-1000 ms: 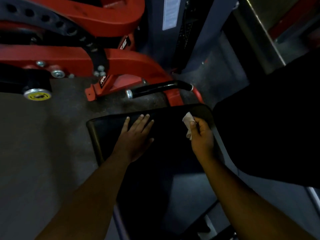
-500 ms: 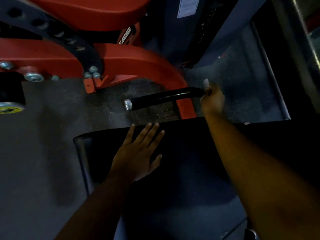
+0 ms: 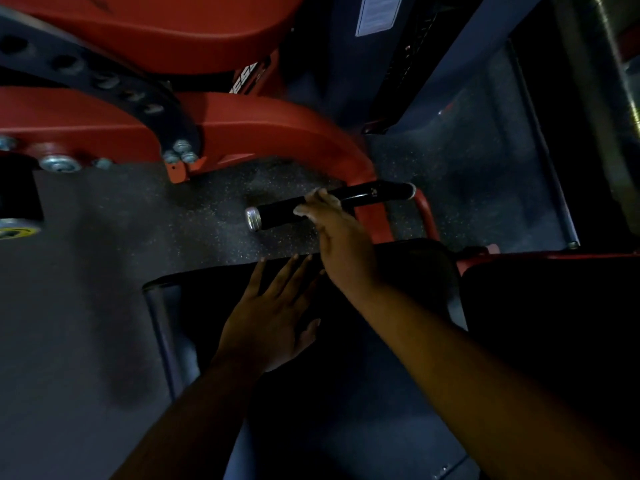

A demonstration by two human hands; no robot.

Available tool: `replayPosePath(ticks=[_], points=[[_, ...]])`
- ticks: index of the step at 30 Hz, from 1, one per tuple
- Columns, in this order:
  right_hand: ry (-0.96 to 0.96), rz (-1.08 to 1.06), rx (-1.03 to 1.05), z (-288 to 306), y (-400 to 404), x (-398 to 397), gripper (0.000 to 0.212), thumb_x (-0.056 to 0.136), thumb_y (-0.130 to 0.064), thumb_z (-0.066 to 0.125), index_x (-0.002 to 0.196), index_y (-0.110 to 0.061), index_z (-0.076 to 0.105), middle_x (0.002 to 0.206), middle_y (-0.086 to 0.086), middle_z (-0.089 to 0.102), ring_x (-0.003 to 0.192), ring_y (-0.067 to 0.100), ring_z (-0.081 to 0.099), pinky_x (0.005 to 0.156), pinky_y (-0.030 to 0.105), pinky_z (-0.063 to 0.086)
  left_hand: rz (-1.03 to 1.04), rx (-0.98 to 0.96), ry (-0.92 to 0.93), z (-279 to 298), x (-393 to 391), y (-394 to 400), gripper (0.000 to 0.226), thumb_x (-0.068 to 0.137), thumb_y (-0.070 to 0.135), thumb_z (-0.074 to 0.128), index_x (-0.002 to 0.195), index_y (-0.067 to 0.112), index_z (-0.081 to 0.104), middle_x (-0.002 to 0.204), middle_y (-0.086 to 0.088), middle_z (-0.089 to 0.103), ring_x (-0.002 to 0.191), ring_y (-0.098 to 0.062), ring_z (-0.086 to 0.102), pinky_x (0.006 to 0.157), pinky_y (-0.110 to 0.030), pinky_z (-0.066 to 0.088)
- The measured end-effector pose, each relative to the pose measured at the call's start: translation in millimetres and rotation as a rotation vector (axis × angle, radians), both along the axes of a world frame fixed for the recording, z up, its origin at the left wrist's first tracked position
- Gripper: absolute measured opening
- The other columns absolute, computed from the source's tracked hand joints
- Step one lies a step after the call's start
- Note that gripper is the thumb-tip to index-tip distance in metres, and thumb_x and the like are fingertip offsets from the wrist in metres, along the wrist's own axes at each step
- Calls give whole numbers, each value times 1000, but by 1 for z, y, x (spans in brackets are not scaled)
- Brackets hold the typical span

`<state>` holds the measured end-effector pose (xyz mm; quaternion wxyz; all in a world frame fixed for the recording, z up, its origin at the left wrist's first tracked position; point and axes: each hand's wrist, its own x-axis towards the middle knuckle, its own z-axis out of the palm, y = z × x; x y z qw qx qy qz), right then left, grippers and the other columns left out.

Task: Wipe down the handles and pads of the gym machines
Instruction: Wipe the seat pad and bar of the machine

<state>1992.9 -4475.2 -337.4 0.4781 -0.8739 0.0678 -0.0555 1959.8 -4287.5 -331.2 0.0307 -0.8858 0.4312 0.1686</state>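
On the black seat pad (image 3: 408, 271) nearest me, I see the left hand (image 3: 270, 323) lying flat, fingers straight and spread. Just beyond the pad's far edge, the right hand (image 3: 337, 237) curls over the black handle (image 3: 367, 195), a pale wipe (image 3: 317, 204) bunched under its fingertips. The handle juts from the red machine frame (image 3: 277, 123), above speckled floor (image 3: 207, 216).
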Motion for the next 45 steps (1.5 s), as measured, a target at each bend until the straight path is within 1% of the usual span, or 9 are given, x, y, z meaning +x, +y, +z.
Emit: replayPosePath(ticks=[3,6,9,15,21,26,34,40,45], points=[[-61,-363,230,5,-42,11,33,99,-12,46,117,-23,72,112,1,74,93,14,67,88,38,55,13,-16,-19,2,0,-1,75,100,58,38,163,19,28,172,-9,17,159,-25,15,122,-64,17],[186,-674,130,-15,-105,26,24,104,-19,50,110,-27,72,107,-1,74,94,15,68,93,42,55,20,-20,-22,2,0,-2,76,100,58,38,164,20,25,172,-8,13,159,-23,13,122,-63,16],[449,-601,73,-34,-120,26,25,106,-24,51,118,-17,73,115,5,72,106,18,67,98,34,53,22,-12,-11,2,0,-1,76,100,59,37,165,20,23,173,-7,12,159,-23,12,123,-62,14],[312,-555,-123,-15,-63,17,29,104,-18,50,126,-19,68,124,8,70,117,26,65,100,39,51,16,6,-2,3,0,-1,76,101,60,34,165,20,20,173,-8,9,160,-24,8,123,-62,12],[28,-28,-135,11,8,-2,35,101,-1,47,129,-13,66,144,12,59,140,22,48,117,35,40,5,0,26,0,0,0,72,102,59,33,162,20,25,172,-7,11,159,-26,9,122,-66,16],[-71,-521,90,15,-37,16,30,102,-6,50,121,-17,71,103,3,74,87,6,66,82,24,55,26,-8,0,0,0,-1,76,101,59,38,164,20,24,173,-7,12,160,-24,9,122,-64,16],[539,-809,217,-63,-127,22,17,91,-43,66,95,-28,75,96,3,73,91,26,71,87,52,59,32,-13,3,2,1,-2,77,101,59,38,165,20,21,173,-7,10,160,-22,9,122,-62,16],[218,-675,-33,-6,-60,19,27,103,-15,51,120,-11,71,114,-1,70,106,15,65,92,23,49,27,-15,1,2,0,-1,77,101,60,37,165,21,20,173,-8,8,160,-23,6,123,-62,13],[-124,-330,-271,-11,-19,10,30,96,5,57,119,-7,70,126,12,69,126,21,61,109,45,48,21,-11,18,0,0,-1,76,101,60,35,164,20,23,173,-8,10,160,-25,6,123,-64,13]])
